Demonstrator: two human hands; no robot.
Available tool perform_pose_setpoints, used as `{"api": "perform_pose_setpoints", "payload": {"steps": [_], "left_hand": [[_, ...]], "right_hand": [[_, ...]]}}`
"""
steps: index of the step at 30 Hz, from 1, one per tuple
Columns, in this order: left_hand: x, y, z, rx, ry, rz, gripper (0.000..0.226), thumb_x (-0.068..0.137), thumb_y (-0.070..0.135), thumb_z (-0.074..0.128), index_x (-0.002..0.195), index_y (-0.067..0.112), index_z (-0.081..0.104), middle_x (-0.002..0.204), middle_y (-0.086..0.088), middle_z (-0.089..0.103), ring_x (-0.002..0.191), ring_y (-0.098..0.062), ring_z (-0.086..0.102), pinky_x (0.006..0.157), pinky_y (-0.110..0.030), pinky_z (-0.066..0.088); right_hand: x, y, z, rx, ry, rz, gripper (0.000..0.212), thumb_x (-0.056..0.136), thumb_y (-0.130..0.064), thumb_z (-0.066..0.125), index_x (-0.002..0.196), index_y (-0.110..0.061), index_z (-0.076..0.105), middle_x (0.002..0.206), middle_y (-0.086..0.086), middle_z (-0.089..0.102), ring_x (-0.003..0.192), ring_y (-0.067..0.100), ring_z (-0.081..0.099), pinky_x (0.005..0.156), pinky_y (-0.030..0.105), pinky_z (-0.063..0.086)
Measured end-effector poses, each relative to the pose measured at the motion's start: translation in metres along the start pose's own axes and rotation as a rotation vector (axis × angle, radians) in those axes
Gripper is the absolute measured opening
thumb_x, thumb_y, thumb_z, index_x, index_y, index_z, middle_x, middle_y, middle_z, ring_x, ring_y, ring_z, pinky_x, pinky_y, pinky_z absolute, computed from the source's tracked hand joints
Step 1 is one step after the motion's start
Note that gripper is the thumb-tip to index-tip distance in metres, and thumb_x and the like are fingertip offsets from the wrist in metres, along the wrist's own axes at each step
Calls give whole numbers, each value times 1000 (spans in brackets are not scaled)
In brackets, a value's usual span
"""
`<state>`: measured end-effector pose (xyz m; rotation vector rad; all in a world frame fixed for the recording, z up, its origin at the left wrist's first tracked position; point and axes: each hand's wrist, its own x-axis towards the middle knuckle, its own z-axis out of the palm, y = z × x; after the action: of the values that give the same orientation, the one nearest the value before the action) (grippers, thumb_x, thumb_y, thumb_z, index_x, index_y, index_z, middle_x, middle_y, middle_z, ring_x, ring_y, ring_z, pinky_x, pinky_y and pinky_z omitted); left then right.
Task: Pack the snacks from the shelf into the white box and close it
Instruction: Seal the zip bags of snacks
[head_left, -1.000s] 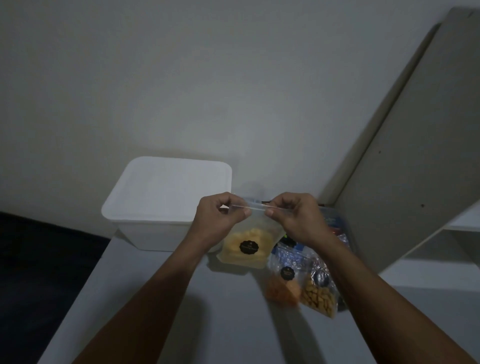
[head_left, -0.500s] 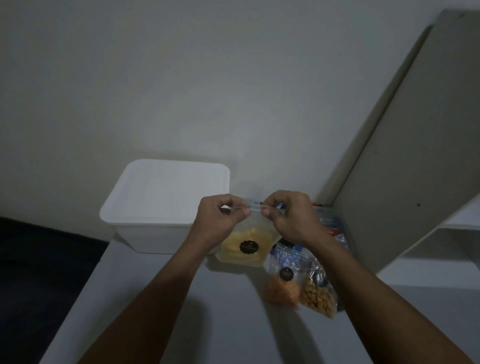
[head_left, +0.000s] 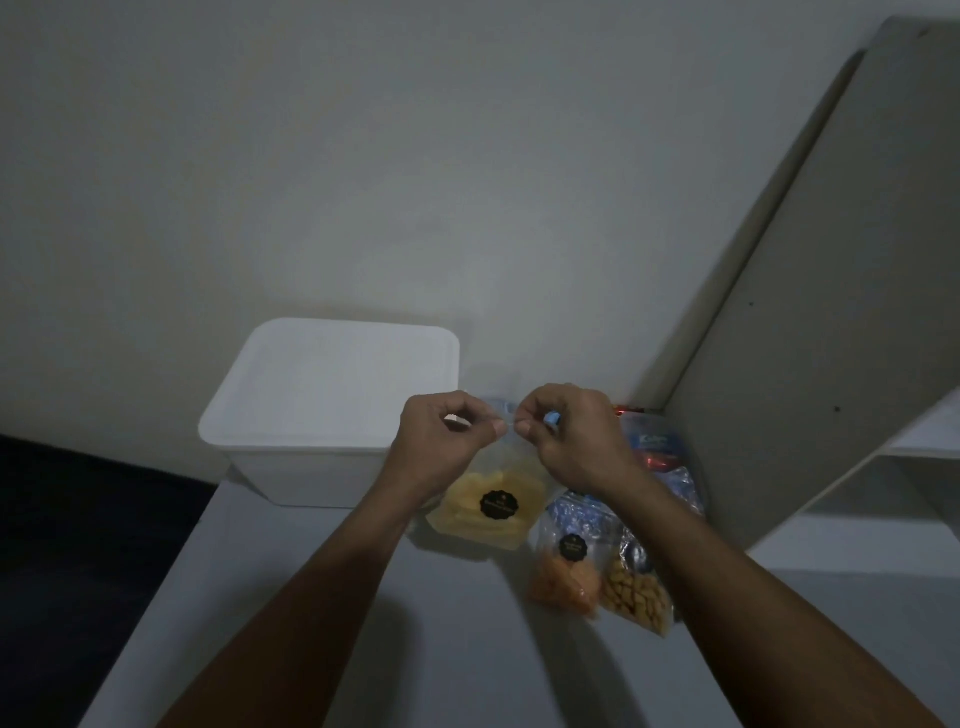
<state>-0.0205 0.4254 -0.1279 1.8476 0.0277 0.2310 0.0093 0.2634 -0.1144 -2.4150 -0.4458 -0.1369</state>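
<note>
The white box (head_left: 332, 410) sits at the left on the grey shelf top (head_left: 322, 649), lid on, against the wall. Just right of it, my left hand (head_left: 441, 452) pinches the top edge of a clear bag of yellow snacks (head_left: 493, 501), thumb and forefinger pressed together, the other fingers curled. My right hand (head_left: 574, 441) pinches the same edge close beside it, fingertips nearly meeting the left's. The bag hangs between them, its base near the shelf top. Further right lie an orange snack bag (head_left: 563, 574), a nut bag (head_left: 636, 600) and blue packets (head_left: 660, 457), beside the shelf's upright panel (head_left: 810, 291).
</note>
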Motion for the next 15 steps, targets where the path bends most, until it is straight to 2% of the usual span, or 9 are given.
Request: {"api": "perform_pose_setpoints", "payload": {"steps": [2, 4, 7, 11, 13, 15], "left_hand": [[1, -1, -1, 26, 30, 6, 6, 75, 12, 78, 73, 16, 74, 74, -1, 73, 71, -16, 68, 69, -26, 56], [4, -2, -4, 41, 62, -3, 10, 75, 11, 78, 69, 18, 74, 72, 1, 73, 69, -14, 67, 68, -24, 55], [9, -4, -10, -6, 101, -29, 11, 73, 9, 79, 69, 18, 74, 71, 1, 73, 69, -14, 67, 69, -25, 55], [10, -2, -10, -30, 10, 2, 8, 73, 9, 79, 79, 14, 75, 81, -1, 73, 78, -8, 66, 69, -19, 52], [9, 1, -6, -23, -59, 6, 14, 71, 12, 81, 84, 16, 76, 84, 0, 74, 80, -7, 67, 70, -17, 52], [10, 2, -1, -22, -53, 15, 9, 71, 12, 81, 77, 16, 76, 75, 1, 73, 73, -6, 67, 69, -17, 50]], "right_hand": [[-1, 2, 0, 51, -10, -1, 3, 84, -23, 71, 84, -22, 73, 82, -8, 70, 81, 13, 62, 82, 37, 52], [-2, 6, -3, 60, -44, -5, 8, 83, -28, 73, 88, -22, 74, 86, -7, 73, 81, 11, 64, 78, 33, 53], [-1, 13, -11, 59, -72, 35, 8, 83, -24, 73, 89, -20, 75, 83, -4, 72, 80, 13, 64, 75, 31, 53], [1, 13, -13, 31, -1, 22, 6, 81, -18, 75, 87, -19, 78, 76, -6, 68, 69, 7, 60, 61, 18, 43], [1, 11, -12, 49, -6, 29, 7, 80, -19, 76, 87, -19, 78, 75, -7, 69, 68, 0, 59, 59, 16, 41], [2, 9, -13, 107, -26, 47, 10, 79, -20, 77, 89, -17, 78, 77, -6, 70, 70, 3, 62, 62, 19, 46]]}}
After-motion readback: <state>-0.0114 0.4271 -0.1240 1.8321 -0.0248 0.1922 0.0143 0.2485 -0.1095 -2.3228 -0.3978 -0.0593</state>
